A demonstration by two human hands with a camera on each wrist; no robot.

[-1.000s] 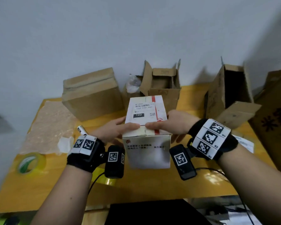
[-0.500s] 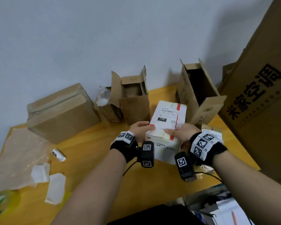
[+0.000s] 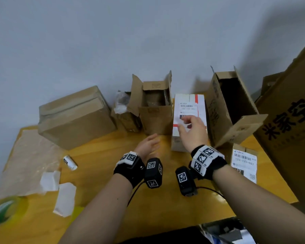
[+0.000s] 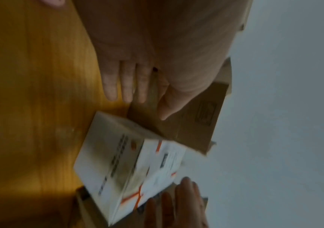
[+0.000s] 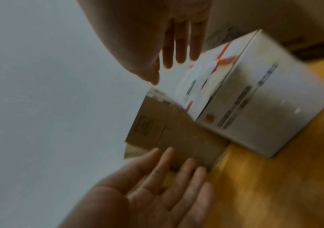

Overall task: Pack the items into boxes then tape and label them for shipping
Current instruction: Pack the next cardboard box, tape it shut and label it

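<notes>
A white box (image 3: 189, 103) with a shipping label and red tape stripes stands on the wooden table (image 3: 102, 155), between a small open brown box (image 3: 155, 118) and a bigger open carton (image 3: 231, 106). My right hand (image 3: 188, 124) hovers open just in front of the white box's top, holding nothing. My left hand (image 3: 151, 143) is open too, palm turned inward, low over the table left of the box. The wrist views are blurred: straight left fingers (image 4: 125, 83) near the white box (image 4: 122, 166), and straight right fingers (image 5: 178, 46) above the white box (image 5: 254, 98).
A closed brown box (image 3: 74, 117) sits at the back left. A tape roll (image 3: 5, 210), paper scraps (image 3: 65, 198), a small white cylinder (image 3: 70, 162) and a plastic sheet (image 3: 30, 155) lie on the left. A labelled package (image 3: 244, 162) and a tall printed carton (image 3: 292, 120) stand at the right.
Both hands carried the white box to the back right, set it down between the open boxes and let go of it. The hands have drawn back, open.
</notes>
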